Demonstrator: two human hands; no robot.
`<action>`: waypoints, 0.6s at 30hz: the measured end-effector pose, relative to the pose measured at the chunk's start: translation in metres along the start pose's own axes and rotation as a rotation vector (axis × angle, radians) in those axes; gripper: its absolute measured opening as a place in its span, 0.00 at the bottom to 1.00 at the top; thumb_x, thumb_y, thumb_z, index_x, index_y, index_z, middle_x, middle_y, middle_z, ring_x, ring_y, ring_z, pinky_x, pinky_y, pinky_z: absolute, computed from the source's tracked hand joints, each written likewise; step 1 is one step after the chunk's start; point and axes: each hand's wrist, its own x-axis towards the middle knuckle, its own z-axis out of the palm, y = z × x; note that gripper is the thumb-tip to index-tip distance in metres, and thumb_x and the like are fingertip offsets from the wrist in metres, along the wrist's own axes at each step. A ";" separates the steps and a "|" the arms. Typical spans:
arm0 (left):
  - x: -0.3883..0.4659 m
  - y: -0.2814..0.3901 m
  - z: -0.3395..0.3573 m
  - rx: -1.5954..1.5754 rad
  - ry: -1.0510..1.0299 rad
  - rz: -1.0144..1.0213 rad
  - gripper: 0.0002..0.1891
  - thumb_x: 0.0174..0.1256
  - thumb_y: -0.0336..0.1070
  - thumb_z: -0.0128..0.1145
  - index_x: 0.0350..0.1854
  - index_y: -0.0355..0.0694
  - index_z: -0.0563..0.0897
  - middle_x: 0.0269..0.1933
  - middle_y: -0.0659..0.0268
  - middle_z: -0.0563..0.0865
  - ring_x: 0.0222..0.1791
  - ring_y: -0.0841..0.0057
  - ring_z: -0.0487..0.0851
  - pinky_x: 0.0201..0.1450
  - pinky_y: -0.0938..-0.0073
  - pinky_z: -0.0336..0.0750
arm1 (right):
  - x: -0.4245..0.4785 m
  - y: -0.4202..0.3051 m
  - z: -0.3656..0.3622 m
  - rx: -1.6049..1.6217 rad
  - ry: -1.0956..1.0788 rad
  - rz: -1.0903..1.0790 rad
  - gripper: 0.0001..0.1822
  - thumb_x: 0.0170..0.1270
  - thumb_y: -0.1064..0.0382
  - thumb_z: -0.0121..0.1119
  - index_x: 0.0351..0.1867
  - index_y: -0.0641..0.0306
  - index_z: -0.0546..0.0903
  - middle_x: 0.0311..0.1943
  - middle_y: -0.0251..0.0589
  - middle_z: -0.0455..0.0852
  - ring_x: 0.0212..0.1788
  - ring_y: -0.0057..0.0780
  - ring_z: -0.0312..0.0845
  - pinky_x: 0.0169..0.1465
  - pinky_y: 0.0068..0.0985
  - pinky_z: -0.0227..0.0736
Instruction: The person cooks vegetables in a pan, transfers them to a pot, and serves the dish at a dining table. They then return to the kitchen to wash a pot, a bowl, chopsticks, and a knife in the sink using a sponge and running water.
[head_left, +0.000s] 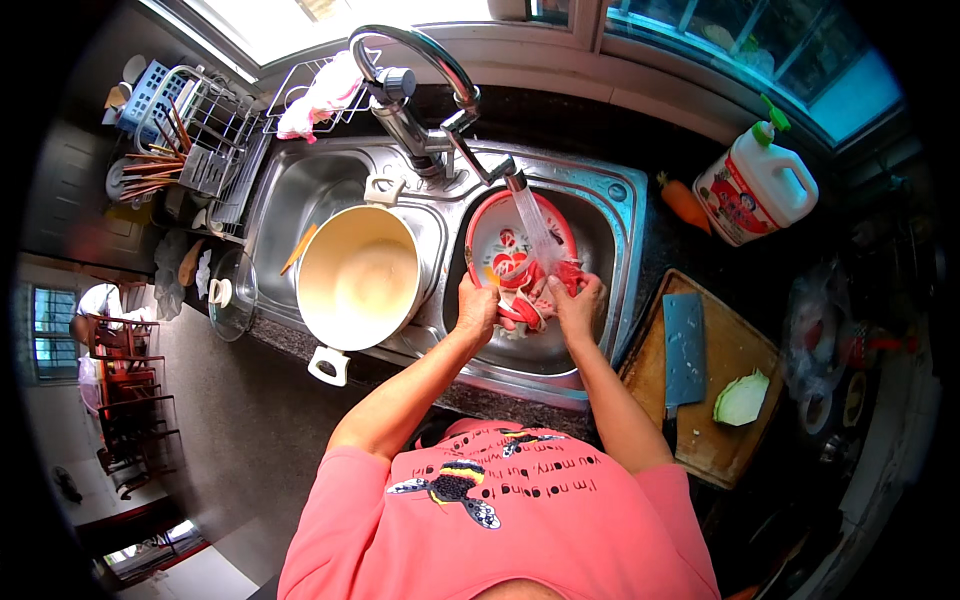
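Note:
Water runs from the chrome faucet (516, 180) onto a red and white wet piece (529, 300), perhaps cloth or meat, over a red-rimmed enamel basin (487, 214). The basin sits tilted in the right bowl of the steel sink (630, 247). At the basin's near left edge is my left hand (478, 306), its fingers closed on the rim and the near end of the piece. My right hand (579, 304) grips the piece at its right side, under the stream. My fingertips are partly hidden by the piece and the water.
A cream two-handled pot (360, 277) straddles the left bowl. Right of the sink, a cleaver (684, 349) and a cut cabbage piece (741, 397) lie on a wooden board (637, 375), with a carrot (684, 204) and pump jug (750, 187) behind. A glass lid (238, 296) and dish rack (240, 150) stand left.

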 end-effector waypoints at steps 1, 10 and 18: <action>0.000 0.001 0.001 0.010 -0.008 -0.001 0.20 0.45 0.22 0.39 0.46 0.34 0.67 0.33 0.54 0.78 0.15 0.68 0.78 0.05 0.75 0.71 | -0.002 0.004 0.009 0.209 -0.122 0.095 0.29 0.43 0.64 0.66 0.47 0.70 0.68 0.44 0.51 0.73 0.47 0.39 0.71 0.48 0.30 0.65; -0.015 0.008 -0.007 0.327 -0.039 -0.020 0.16 0.38 0.20 0.42 0.36 0.28 0.70 0.21 0.57 0.75 0.07 0.71 0.71 0.02 0.76 0.61 | 0.042 0.023 0.024 -0.432 -0.419 -0.150 0.16 0.54 0.65 0.51 0.43 0.72 0.69 0.35 0.58 0.79 0.37 0.51 0.78 0.40 0.39 0.74; 0.001 0.035 -0.023 0.340 -0.091 -0.153 0.14 0.41 0.26 0.44 0.33 0.27 0.73 0.17 0.56 0.75 0.05 0.71 0.71 0.03 0.76 0.61 | 0.074 0.014 0.016 -0.105 -0.351 -0.282 0.12 0.50 0.64 0.50 0.32 0.71 0.76 0.28 0.61 0.79 0.36 0.56 0.75 0.40 0.42 0.69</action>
